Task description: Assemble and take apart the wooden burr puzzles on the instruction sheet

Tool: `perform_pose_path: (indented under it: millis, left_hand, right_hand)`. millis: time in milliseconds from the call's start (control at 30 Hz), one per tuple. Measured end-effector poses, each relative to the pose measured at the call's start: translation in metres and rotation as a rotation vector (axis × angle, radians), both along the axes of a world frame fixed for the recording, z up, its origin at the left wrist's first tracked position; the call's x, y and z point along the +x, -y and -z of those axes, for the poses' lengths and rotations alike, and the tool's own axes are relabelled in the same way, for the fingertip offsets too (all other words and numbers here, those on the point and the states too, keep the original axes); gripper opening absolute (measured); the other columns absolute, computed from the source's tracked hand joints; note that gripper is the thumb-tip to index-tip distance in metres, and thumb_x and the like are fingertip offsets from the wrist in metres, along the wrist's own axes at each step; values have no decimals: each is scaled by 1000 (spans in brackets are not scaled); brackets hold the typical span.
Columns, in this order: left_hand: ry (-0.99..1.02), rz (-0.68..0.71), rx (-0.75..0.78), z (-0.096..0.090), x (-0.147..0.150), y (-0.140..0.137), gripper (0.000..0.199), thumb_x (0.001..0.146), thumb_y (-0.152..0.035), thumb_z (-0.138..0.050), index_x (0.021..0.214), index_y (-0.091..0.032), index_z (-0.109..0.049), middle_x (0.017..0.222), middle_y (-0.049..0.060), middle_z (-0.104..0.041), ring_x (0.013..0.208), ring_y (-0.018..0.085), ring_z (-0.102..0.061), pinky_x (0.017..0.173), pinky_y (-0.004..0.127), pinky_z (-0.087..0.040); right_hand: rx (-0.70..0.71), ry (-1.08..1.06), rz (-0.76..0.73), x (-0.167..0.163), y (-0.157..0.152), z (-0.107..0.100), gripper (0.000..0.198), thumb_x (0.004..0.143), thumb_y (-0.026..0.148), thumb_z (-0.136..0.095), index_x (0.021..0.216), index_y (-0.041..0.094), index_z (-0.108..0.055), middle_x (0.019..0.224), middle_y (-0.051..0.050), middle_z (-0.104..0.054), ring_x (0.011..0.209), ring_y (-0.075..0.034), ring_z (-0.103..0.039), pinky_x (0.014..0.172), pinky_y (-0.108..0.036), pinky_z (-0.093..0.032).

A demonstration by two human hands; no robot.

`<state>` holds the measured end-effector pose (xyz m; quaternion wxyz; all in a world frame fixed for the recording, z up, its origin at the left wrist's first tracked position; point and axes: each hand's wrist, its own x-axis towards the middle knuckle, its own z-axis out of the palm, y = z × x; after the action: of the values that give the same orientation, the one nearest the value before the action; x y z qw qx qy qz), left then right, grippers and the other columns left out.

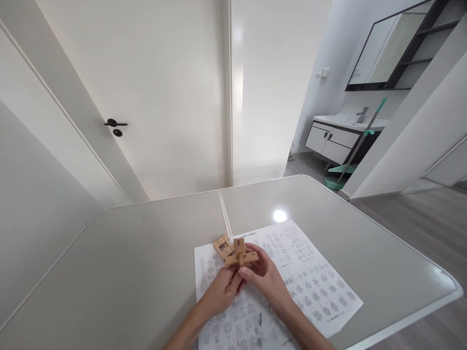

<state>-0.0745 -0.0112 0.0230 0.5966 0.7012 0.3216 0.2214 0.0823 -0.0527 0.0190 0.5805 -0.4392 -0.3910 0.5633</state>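
Both hands hold a wooden interlocking puzzle [240, 249], built of crossed pieces with dark marks on their ends, above a printed sheet. My left hand [223, 288] grips it from below and the left, its fingers curled under. From the right, my right hand [263, 274] closes on it, with the thumb near the bottom and the fingers behind. Just behind and to the left lies another wooden block assembly [223, 247], square with a gap in its middle. The printed sheet [310, 267] shows rows of small grey puzzle drawings and lies under both forearms.
The grey table [146, 272] has a pale rim and a seam [224, 214] across it. Beyond it stand a white door [164, 87] with a black handle [116, 123], a sink cabinet [332, 138], and a green dustpan [335, 183] at the right.
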Motion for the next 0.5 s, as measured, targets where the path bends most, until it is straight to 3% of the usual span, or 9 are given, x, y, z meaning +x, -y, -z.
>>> perform_pose_path:
  millis: [133,300,433,500]
  left_hand:
    - [3,-16,-36,5,2,2,51,102,-60,-34,72,-21,-46,59,-3,-45,53,13,-36,54,28,-30]
    - [62,-68,-69,10,3,3,49,102,-59,-37,80,-19,-54,63,-3,-49,55,13,-39,55,27,-34]
    - [29,-82,-1,11,1,4,44,103,-54,-41,101,-18,-65,62,-4,-47,55,13,-40,56,26,-35]
    - [-16,-122,88,11,-2,2,42,104,-51,-41,101,-18,-68,60,-4,-46,54,13,-41,57,26,-35]
  right_hand:
    - [4,22,40,0,0,-6,68,75,50,-85,130,25,-55,124,-12,-69,117,-35,-66,105,-55,-52]
    - [43,75,30,12,-7,-14,63,79,52,-81,130,26,-56,127,-12,-68,113,-34,-68,102,-53,-54]
    - [70,212,146,49,-22,-1,67,77,51,-83,133,27,-54,133,-11,-65,122,-33,-64,105,-52,-51]
    - [51,320,238,72,-29,11,71,74,51,-84,133,26,-54,139,-11,-62,126,-34,-61,107,-51,-49]
